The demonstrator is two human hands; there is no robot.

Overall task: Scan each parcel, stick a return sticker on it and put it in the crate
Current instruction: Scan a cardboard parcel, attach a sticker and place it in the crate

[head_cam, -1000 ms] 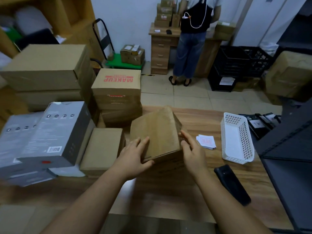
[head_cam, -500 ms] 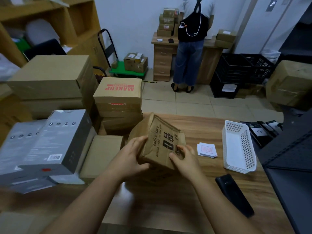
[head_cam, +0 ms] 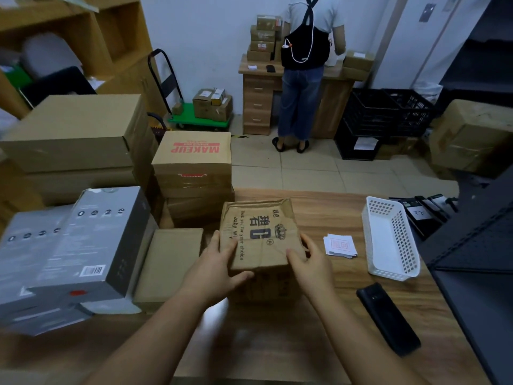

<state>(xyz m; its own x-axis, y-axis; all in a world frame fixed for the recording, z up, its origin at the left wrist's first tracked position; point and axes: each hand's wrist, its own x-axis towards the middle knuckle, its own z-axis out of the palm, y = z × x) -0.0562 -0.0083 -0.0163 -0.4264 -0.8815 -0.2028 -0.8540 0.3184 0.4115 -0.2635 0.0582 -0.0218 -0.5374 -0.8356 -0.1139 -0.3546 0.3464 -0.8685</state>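
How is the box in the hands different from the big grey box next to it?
The brown parcel is plain crumpled cardboard; the grey box is smooth and glossy. The parcel looks smaller than the grey box. The left hand and right hand hold the parcel; nothing touches the grey box, which lies on another grey box. Both carry printing.

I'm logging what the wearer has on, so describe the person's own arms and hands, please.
Both forearms are bare as far as the picture shows: no sleeves or gloves are in view. The left hand and right hand show no rings, watch or bracelet. The fingers have short nails, with no markings visible.
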